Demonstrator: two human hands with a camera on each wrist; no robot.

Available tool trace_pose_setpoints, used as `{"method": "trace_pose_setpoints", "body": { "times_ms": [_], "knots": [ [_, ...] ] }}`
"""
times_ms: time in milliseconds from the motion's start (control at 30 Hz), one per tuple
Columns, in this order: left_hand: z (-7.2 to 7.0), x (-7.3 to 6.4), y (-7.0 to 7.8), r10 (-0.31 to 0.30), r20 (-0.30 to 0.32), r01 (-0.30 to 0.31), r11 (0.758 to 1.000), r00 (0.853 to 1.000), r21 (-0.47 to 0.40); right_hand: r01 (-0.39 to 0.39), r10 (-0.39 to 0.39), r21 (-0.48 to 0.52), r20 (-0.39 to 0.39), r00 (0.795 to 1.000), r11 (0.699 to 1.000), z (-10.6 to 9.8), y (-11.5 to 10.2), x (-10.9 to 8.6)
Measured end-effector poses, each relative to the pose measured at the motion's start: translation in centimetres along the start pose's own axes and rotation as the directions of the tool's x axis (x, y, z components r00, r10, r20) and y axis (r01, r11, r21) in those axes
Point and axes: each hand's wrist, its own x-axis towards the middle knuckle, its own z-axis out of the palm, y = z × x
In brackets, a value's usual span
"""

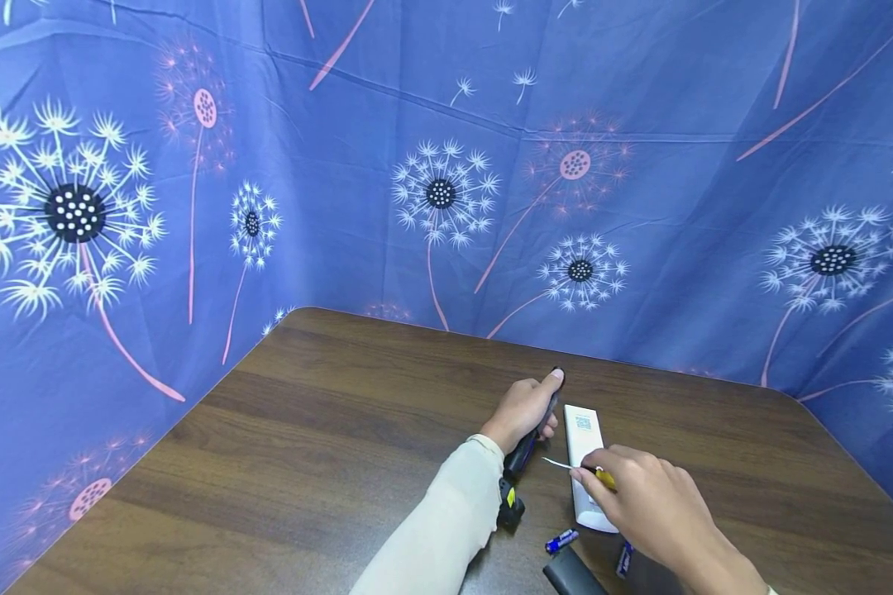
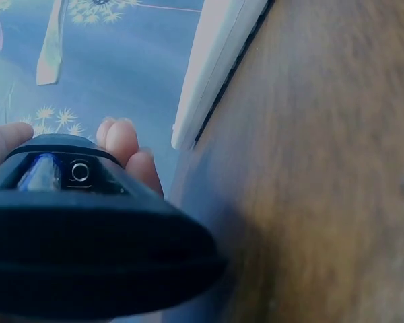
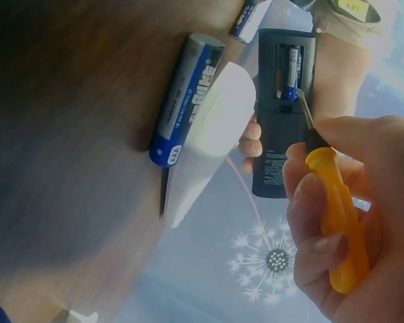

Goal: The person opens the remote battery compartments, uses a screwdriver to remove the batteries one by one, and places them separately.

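Note:
My left hand (image 1: 524,409) grips a black remote control (image 3: 273,134), its back turned toward the other hand. The battery bay is uncovered, with a blue-and-silver battery (image 3: 293,70) on one side and a bare slot beside it. My right hand (image 1: 655,500) holds a screwdriver (image 3: 340,222) by its yellow handle, fingers curled round it. Its thin metal tip is right at the end of the battery in the bay. In the left wrist view, the remote's near end (image 2: 87,249) fills the lower left, hiding most of the holding hand.
Beside the remote lies a long white device (image 1: 582,426) with a printed code. Nearer me are loose blue batteries, one (image 1: 561,541) left of another (image 1: 625,559), and a dark, flat, rounded piece (image 1: 575,574). The wooden table (image 1: 305,430) meets a blue patterned cloth (image 1: 342,207) behind.

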Motion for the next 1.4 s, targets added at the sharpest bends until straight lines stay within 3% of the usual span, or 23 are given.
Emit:
{"method": "trace_pose_setpoints", "body": {
  "times_ms": [567, 967, 1400],
  "knots": [
    [-0.1, 0.3, -0.1, 0.014, 0.011, -0.014, 1.000, 1.000, -0.017, -0.010, 0.010, 0.012, -0.068, 0.998, 1.000, 0.5, 0.0, 0.4],
    [0.1, 0.7, -0.1, -0.001, -0.009, 0.001, 0.996, 1.000, -0.092, -0.048, 0.049, 0.039, -0.031, 0.998, 0.998, 0.6, -0.2, 1.0],
    [0.0, 0.4, 0.0, -0.012, 0.003, 0.012, 0.992, 1.000, -0.129, -0.069, 0.071, 0.039, -0.049, 0.996, 0.997, 0.8, -0.5, 1.2]
  ]
}}
